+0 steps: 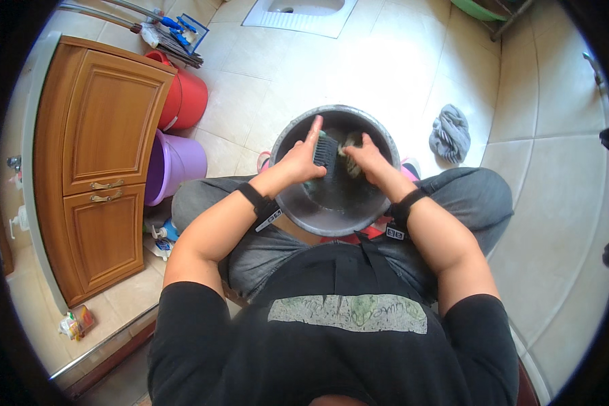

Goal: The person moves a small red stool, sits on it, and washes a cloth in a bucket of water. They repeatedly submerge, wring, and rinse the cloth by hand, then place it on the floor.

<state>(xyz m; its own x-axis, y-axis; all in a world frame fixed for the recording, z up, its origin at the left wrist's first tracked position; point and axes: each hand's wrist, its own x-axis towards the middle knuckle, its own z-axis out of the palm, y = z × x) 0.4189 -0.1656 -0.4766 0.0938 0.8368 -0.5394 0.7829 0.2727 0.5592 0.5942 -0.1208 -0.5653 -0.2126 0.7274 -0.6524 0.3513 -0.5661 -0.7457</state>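
Observation:
My left hand (302, 160) grips a scrub brush (326, 152), its dark bristles turned to the right and one finger stretched out past it. Across from it, my right hand (369, 158) holds a wet, pale brownish cloth (354, 161) between thumb and fingers; part of the cloth is hidden by the hand. Both hands are inside a round dark grey basin (330, 223) between my knees. Murky water (335, 195) lies in the bottom of the basin.
A crumpled grey cloth (450, 134) lies on the tiles at right. Left stand a wooden cabinet (111, 127), a red bucket (185, 99), a purple bucket (182, 165) and pump bottles (167, 231). A squat toilet (299, 23) is set in the floor ahead.

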